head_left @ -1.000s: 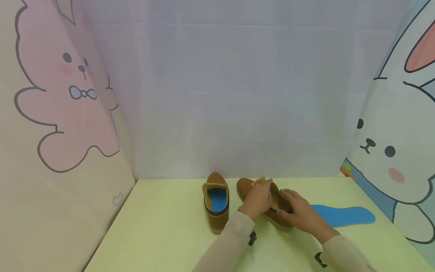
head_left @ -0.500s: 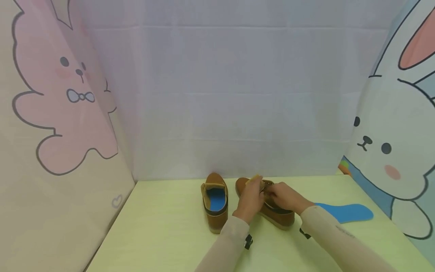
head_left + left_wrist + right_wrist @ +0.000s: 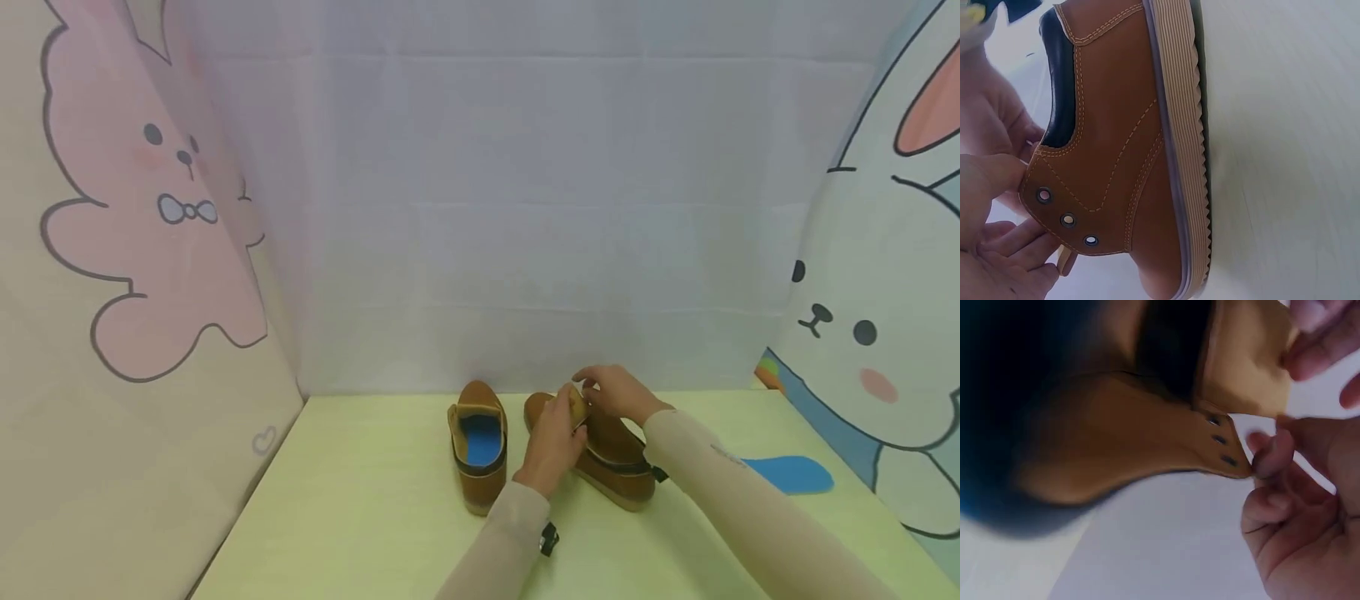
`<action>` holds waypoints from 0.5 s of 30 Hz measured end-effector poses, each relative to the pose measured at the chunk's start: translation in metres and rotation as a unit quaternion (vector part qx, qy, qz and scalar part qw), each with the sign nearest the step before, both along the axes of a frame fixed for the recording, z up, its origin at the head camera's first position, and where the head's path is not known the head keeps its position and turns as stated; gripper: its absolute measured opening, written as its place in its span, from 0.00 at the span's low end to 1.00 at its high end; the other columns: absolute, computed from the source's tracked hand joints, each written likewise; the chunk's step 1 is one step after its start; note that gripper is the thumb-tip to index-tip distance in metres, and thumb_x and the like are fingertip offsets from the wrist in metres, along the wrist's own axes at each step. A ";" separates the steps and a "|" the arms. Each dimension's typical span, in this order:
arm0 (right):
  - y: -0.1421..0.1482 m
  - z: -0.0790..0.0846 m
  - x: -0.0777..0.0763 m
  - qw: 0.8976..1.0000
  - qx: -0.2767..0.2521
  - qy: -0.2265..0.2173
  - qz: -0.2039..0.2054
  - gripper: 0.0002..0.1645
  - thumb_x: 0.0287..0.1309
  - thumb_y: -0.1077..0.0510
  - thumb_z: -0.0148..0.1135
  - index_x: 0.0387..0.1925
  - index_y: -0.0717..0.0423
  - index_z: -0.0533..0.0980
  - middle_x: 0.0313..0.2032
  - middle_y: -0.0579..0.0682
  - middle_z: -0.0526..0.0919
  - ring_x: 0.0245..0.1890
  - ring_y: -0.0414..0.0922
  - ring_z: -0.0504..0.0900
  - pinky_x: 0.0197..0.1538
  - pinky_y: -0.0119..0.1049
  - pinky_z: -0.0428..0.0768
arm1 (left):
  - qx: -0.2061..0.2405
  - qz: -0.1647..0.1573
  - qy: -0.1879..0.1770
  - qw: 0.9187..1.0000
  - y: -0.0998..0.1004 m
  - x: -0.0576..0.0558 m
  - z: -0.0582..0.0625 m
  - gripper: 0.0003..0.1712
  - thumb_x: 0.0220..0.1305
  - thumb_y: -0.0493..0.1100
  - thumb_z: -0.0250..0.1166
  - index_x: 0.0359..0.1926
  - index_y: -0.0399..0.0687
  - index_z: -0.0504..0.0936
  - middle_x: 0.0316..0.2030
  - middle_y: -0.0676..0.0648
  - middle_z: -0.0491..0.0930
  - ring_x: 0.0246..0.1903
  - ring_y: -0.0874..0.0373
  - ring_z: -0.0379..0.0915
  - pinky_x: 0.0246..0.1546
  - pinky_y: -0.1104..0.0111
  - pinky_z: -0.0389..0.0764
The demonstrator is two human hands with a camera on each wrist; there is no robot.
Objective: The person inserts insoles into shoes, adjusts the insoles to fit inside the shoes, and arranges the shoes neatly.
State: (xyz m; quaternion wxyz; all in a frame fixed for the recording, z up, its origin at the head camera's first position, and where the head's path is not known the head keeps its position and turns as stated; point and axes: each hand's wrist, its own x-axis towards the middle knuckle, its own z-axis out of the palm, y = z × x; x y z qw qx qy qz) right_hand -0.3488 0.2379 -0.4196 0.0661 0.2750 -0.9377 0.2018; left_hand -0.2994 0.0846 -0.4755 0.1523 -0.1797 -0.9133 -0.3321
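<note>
A brown shoe (image 3: 617,477) stands angled on the table, its toe pointing to the back left. My left hand (image 3: 553,446) grips its front from the left; thumb and fingers are at the eyelet flap (image 3: 1068,219) in the left wrist view. The tan tongue (image 3: 577,406) is raised between both hands. My right hand (image 3: 618,393) reaches over the shoe from the right, curled fingertips at the tongue and the tip of the other eyelet flap (image 3: 1216,440). No lace runs through the visible eyelets. The shoe's inside is mostly dark in the right wrist view.
A matching brown shoe (image 3: 480,492) stands to the left, with a blue insole (image 3: 482,440) inside. Another blue insole (image 3: 795,475) lies at the right, partly behind the right sleeve (image 3: 720,479). A pale curtain (image 3: 525,208) hangs behind the yellowish table (image 3: 337,500).
My right hand has moved from the shoe's heel end, over its opening, to the tongue at the front. The left hand has shifted slightly left and keeps hold of the shoe's front.
</note>
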 end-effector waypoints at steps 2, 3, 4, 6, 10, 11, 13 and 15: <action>-0.002 0.001 -0.008 1.000 0.013 -0.019 0.013 0.16 0.61 0.63 0.56 0.51 0.59 0.76 0.40 0.55 0.81 0.43 0.53 0.78 0.46 0.47 0.76 | 0.001 0.000 -0.010 1.000 0.000 0.001 -0.001 0.41 0.61 0.43 0.63 0.70 0.53 0.52 0.54 0.46 0.71 0.47 0.56 0.72 0.40 0.67 0.76; -0.003 0.001 -0.011 0.999 0.016 -0.028 0.021 0.16 0.60 0.62 0.56 0.51 0.59 0.76 0.41 0.54 0.81 0.44 0.54 0.78 0.47 0.48 0.76 | 0.004 -0.001 -0.014 1.000 0.000 0.001 -0.001 0.41 0.61 0.43 0.63 0.71 0.54 0.52 0.54 0.46 0.71 0.46 0.56 0.72 0.39 0.67 0.76; -0.003 0.001 -0.014 0.999 0.019 -0.034 0.028 0.16 0.61 0.61 0.57 0.50 0.57 0.77 0.42 0.54 0.81 0.45 0.54 0.78 0.47 0.48 0.75 | 0.010 -0.002 -0.018 1.000 0.000 0.002 -0.002 0.41 0.61 0.43 0.63 0.71 0.54 0.52 0.55 0.46 0.70 0.45 0.57 0.72 0.38 0.68 0.76; -0.004 0.000 -0.020 0.998 0.018 -0.049 0.042 0.14 0.61 0.61 0.57 0.48 0.54 0.79 0.42 0.51 0.82 0.44 0.52 0.78 0.46 0.47 0.76 | 0.017 -0.003 -0.018 1.000 -0.001 0.002 -0.002 0.39 0.61 0.43 0.63 0.70 0.55 0.53 0.55 0.47 0.71 0.47 0.55 0.72 0.40 0.66 0.76; -0.004 -0.003 -0.026 0.996 0.002 -0.073 0.057 0.10 0.61 0.62 0.56 0.41 0.52 0.80 0.40 0.48 0.82 0.36 0.45 0.78 0.39 0.42 0.77 | 0.006 0.007 0.020 1.000 -0.001 0.004 -0.005 0.29 0.59 0.43 0.65 0.59 0.51 0.63 0.51 0.49 0.72 0.52 0.53 0.69 0.49 0.63 0.73; -0.004 -0.003 -0.026 0.995 -0.006 -0.078 0.058 0.10 0.61 0.63 0.55 0.40 0.52 0.80 0.38 0.48 0.82 0.32 0.45 0.77 0.35 0.41 0.77 | -0.007 0.016 0.037 0.999 -0.002 0.005 -0.005 0.27 0.58 0.44 0.66 0.56 0.51 0.65 0.49 0.50 0.72 0.52 0.54 0.68 0.51 0.64 0.71; -0.004 -0.003 -0.027 0.995 -0.015 -0.077 0.054 0.09 0.61 0.63 0.55 0.39 0.52 0.80 0.36 0.47 0.81 0.29 0.42 0.76 0.31 0.38 0.76 | -0.033 0.036 0.074 0.996 -0.003 0.006 -0.005 0.24 0.56 0.46 0.67 0.51 0.50 0.66 0.47 0.51 0.71 0.52 0.55 0.67 0.53 0.64 0.68; -0.004 -0.002 -0.028 0.995 -0.030 -0.082 0.054 0.08 0.61 0.63 0.54 0.38 0.53 0.79 0.34 0.48 0.81 0.27 0.43 0.75 0.27 0.38 0.76 | -0.049 0.057 0.103 0.992 -0.004 0.008 -0.005 0.24 0.55 0.48 0.68 0.49 0.51 0.68 0.47 0.51 0.70 0.52 0.55 0.64 0.54 0.64 0.67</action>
